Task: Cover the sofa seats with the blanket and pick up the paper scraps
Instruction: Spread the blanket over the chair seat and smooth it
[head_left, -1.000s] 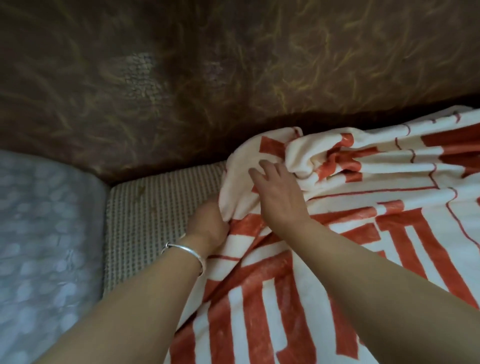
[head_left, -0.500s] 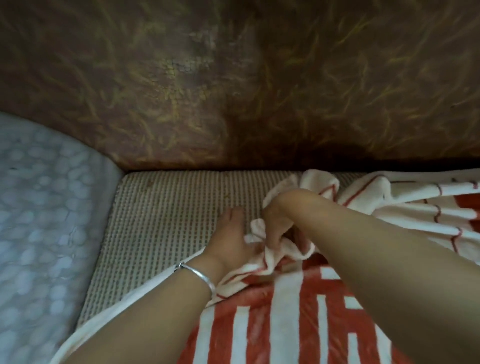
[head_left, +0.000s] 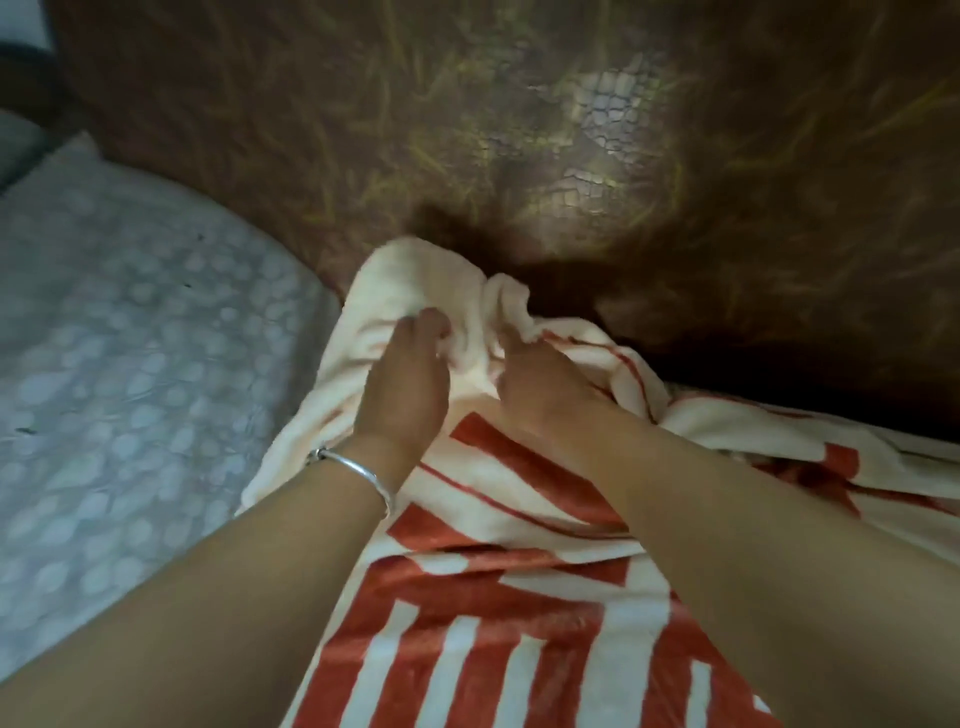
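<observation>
From the head view, your left hand (head_left: 405, 387) lies on the blanket (head_left: 467, 613) near its top corner. Its fingers (head_left: 428, 327) are curled and pinch a cream fold. A thin silver bangle (head_left: 358, 470) sits on that wrist.

Your right hand (head_left: 545, 387) is just beside the left, with a ridge of bunched cloth between the two. Its fingertips disappear into the folds, its knuckles are bent, and it grips the blanket too.

Your left forearm (head_left: 208, 597) comes in from the lower left corner. Your right forearm (head_left: 779, 545) comes in from the lower right and crosses over the blanket.

The blanket is cream with broad red-orange bars and thin red lines. It spreads from the bottom edge up to the brown backrest (head_left: 519, 130). The corner you hold is heaped against the foot of the backrest, and more of the blanket runs off along it to the right, wrinkled there. Nearer to you it lies flatter.

The backrest has a cracked, worn surface with yellowish streaks and a pale patch above your hands.

To the left, touching the blanket's edge, is a grey-blue cover (head_left: 130, 338) with a pale dotted pattern. A few dark specks (head_left: 187, 286) lie on it, too small to tell what they are.
</observation>
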